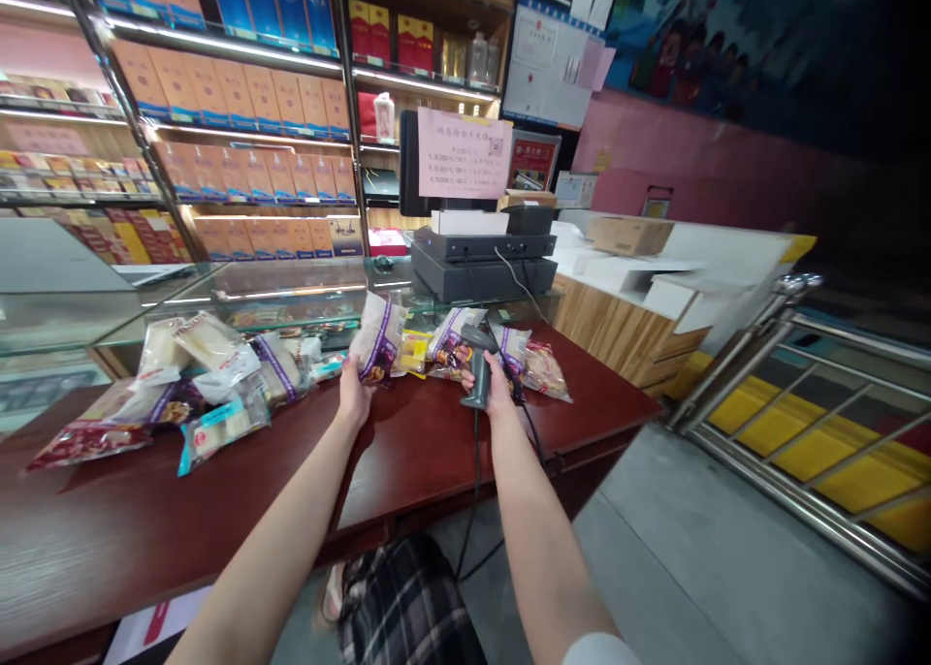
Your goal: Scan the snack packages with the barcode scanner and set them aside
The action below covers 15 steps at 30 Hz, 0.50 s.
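Note:
My left hand (354, 391) is closed on the lower edge of a purple-and-white food packet (379, 338), which it holds up over the dark red table (291, 510). In my right hand (497, 382) is a dark grey handheld barcode scanner (479, 374), gripped by its handle, with the head at the top. A cable runs down from the handle past the table's edge. Behind the scanner lie more purple-and-white packets (455, 331), a yellow packet (414, 350) and a clear bag of tan food (545, 369).
Several packaged foods (218, 355) are heaped on the table's left part. A black cash drawer (480, 275) and a monitor with a pink notice (464, 156) stand behind. Boxed goods fill the shelves (240, 122). A metal railing (815, 384) runs along the right.

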Tool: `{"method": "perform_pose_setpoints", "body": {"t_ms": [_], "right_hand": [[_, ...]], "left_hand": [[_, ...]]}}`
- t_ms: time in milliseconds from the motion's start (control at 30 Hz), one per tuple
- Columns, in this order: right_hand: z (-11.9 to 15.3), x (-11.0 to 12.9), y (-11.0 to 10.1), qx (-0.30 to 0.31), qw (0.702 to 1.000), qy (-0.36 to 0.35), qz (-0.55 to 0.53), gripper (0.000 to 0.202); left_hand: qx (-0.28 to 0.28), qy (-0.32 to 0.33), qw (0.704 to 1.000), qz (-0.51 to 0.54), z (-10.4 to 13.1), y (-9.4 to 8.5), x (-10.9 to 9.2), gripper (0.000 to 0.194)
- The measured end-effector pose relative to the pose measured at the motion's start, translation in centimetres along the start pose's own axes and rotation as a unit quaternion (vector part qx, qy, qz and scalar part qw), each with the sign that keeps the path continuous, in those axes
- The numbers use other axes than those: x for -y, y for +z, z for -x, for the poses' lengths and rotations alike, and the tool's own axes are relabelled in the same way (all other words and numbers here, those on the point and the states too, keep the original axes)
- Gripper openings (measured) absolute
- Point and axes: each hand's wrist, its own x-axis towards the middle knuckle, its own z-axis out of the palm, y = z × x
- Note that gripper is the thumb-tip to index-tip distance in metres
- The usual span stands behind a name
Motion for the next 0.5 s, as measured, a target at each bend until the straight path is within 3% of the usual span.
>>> {"method": "perform_pose_setpoints", "body": {"t_ms": [200,300,500], "right_hand": [[0.6,-0.9,0.9,0.066,0.993,0.031,0.098,0.035],[0.6,-1.6,1.2,0.055,0.989,0.061,0.121,0.029],[0.3,-1.9,0.9,0.023,0.989,0.053,0.133,0.022]], "left_hand": [[-0.017,-0.045,0.996,0.07,-0.1,-0.9,-0.4,0.041],[-0.018,-0.066,0.995,0.073,-0.2,-0.6,-0.4,0.041],[0.006,-0.095,0.993,0.063,0.0,-0.6,0.1,0.043]]}}
